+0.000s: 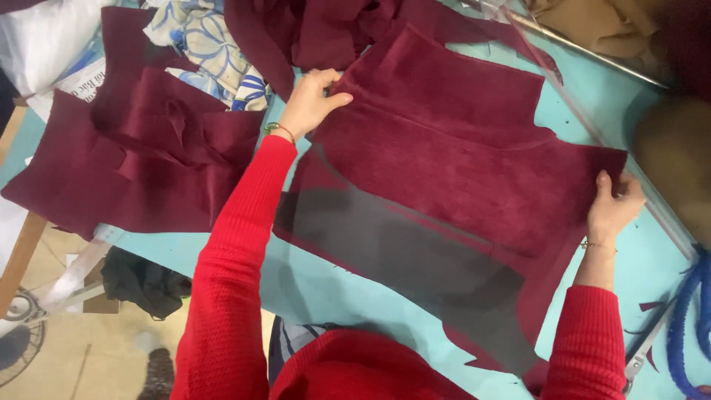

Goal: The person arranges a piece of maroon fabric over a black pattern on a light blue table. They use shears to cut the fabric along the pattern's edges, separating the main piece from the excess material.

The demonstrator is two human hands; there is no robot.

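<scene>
A: What are the hands doing?

B: I see the left hand [309,100] pinching the maroon fabric panel [452,163] at its upper-left edge, and the right hand [613,209] gripping its right corner. Panel lies mid-frame on the teal table [326,285].

A: Why both ends?

B: Likely to keep it taut and flat over the dark lining [415,259].

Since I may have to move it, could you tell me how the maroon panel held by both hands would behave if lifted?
The maroon panel probably flops: similar pieces lie rumpled nearby. Its napped surface likely grips rather than slides. Left hand and right hand pinch opposite edges, suggesting it needs two-handed support.
</scene>
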